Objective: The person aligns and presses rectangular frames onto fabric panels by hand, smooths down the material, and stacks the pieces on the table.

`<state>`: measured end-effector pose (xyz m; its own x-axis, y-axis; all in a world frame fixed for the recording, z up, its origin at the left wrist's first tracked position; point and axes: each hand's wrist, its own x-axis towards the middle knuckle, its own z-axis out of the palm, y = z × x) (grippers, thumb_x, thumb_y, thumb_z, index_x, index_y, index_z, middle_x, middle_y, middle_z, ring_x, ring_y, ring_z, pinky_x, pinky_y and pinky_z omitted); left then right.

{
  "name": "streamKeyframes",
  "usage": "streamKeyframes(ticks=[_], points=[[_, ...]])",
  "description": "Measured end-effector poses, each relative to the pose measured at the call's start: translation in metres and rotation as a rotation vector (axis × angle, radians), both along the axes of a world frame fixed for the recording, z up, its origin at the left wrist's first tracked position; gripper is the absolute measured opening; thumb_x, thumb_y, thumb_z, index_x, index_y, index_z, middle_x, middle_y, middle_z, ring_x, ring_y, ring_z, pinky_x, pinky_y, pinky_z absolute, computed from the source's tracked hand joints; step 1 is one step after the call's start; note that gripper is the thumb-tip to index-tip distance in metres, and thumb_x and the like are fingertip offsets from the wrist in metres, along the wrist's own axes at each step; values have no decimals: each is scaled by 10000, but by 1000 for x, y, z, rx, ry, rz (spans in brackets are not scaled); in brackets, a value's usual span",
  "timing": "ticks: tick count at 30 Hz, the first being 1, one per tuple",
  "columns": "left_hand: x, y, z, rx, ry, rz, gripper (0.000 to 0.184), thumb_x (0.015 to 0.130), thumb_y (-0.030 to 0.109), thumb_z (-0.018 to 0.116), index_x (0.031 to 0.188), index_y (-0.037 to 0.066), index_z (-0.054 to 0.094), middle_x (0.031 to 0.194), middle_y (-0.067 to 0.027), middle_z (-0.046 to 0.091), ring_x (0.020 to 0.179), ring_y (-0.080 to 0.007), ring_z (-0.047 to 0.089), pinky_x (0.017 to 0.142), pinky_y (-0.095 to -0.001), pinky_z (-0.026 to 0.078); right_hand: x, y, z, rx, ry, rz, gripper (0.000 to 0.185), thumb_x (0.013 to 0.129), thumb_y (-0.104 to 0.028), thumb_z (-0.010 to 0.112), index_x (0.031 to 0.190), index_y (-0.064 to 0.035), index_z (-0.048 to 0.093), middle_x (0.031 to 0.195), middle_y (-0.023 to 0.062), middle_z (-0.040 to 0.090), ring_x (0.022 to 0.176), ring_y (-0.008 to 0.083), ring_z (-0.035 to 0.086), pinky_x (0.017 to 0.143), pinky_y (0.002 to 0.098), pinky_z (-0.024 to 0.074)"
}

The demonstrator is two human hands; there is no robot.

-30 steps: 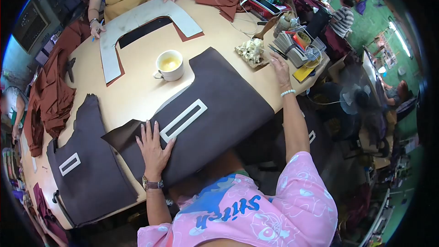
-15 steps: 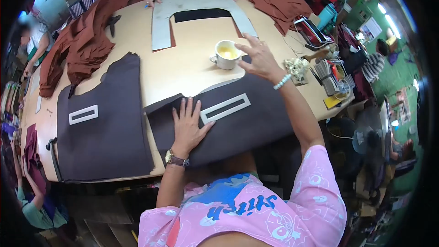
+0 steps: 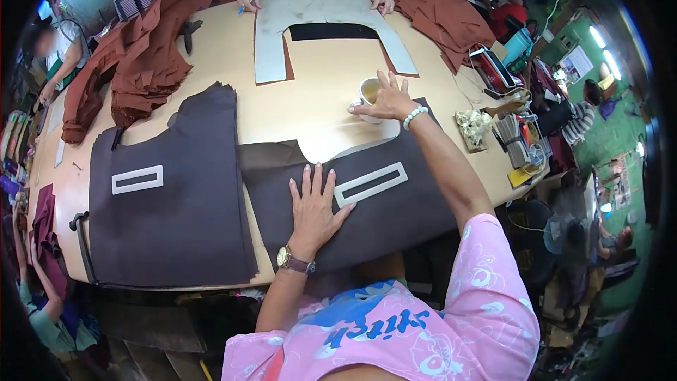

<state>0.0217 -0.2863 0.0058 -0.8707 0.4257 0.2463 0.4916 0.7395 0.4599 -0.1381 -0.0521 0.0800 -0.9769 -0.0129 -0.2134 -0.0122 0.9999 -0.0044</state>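
Observation:
My left hand (image 3: 316, 210) lies flat on a dark brown cut fabric piece (image 3: 282, 183), fingers spread. Its thumb and index finger reach a pale rectangular frame template (image 3: 371, 184) resting on that fabric. My right hand (image 3: 392, 101) is over a white mug (image 3: 367, 116) that has yellowish liquid inside. The thumb lies across the mug's near side by the handle, and the other fingers stretch out, apart, at its far right. The hand hides part of the mug; whether it bears on the mug is unclear. On the left lies a dark fabric stack (image 3: 173, 233) with a second frame template (image 3: 137, 180).
Across the table, another person's hands rest on a large pale U-shaped pattern (image 3: 317, 8) over rust-coloured fabric. Rust fabric heaps (image 3: 151, 70) lie at left and right. A coral-like lump (image 3: 474, 129) and bundled papers (image 3: 513, 140) sit at the right edge.
My right hand has moved left and down, from beside the mug to over it. The view has shifted slightly. My left hand stays flat on the fabric.

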Motion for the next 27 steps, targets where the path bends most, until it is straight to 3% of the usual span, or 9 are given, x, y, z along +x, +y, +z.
streamKeyframes(ticks=[5, 6, 10, 11, 12, 20, 27], points=[[-1, 0, 0, 11, -4, 2, 707, 781, 464, 606, 1311, 38, 411, 1407, -199, 292, 1314, -378, 234, 1032, -596, 159, -16, 27, -12, -186, 137, 20, 945, 682, -796, 415, 1094, 30, 617, 1430, 238, 234, 1347, 446, 50, 1035, 620, 41], [-1, 0, 0, 15, 3, 3, 706, 780, 463, 606, 1310, 37, 413, 1407, -199, 291, 1314, -379, 233, 1032, -596, 159, -18, 25, 13, -39, -13, 17, 801, 738, -741, 398, 1198, -111, 578, 1410, 207, 294, 1323, 466, 115, 1034, 623, 38], [-1, 1, -2, 19, 15, 5, 702, 779, 463, 606, 1303, 34, 422, 1404, -202, 295, 1313, -381, 234, 1030, -595, 161, -22, 52, 73, 125, 537, 210, 347, 875, -488, 399, 1163, -387, 563, 1271, 111, 445, 1206, 419, 329, 897, 653, 307], [-1, 1, -2, 16, 15, 5, 700, 779, 464, 606, 1301, 34, 425, 1402, -203, 297, 1312, -381, 235, 1029, -595, 162, -23, 63, 89, 193, 879, 380, 290, 878, -371, 446, 1130, -317, 578, 1158, 70, 483, 1068, 376, 432, 756, 617, 408], [-2, 1, -4, 7, 34, 5, 696, 783, 467, 600, 1298, 32, 430, 1400, -204, 304, 1309, -383, 242, 1026, -595, 166, -3, 46, 135, 321, 657, 186, 375, 948, -338, 298, 1198, -178, 527, 1295, 100, 435, 1182, 281, 379, 930, 500, 283], [-1, 1, -6, 14, 38, 5, 698, 789, 481, 589, 1297, 28, 433, 1409, -202, 295, 1312, -383, 240, 1028, -596, 164, 25, 61, 258, 280, 1076, 266, 330, 887, -218, 390, 1164, -134, 549, 1244, 106, 485, 1180, 271, 413, 950, 429, 314], [-1, 1, -8, -12, 37, 10, 700, 787, 488, 591, 1303, 42, 429, 1410, -194, 297, 1317, -374, 234, 1034, -593, 160, 59, 59, 275, 129, 1154, 400, 316, 834, -113, 471, 1134, -96, 568, 1199, 112, 528, 1179, 262, 442, 968, 366, 342]])
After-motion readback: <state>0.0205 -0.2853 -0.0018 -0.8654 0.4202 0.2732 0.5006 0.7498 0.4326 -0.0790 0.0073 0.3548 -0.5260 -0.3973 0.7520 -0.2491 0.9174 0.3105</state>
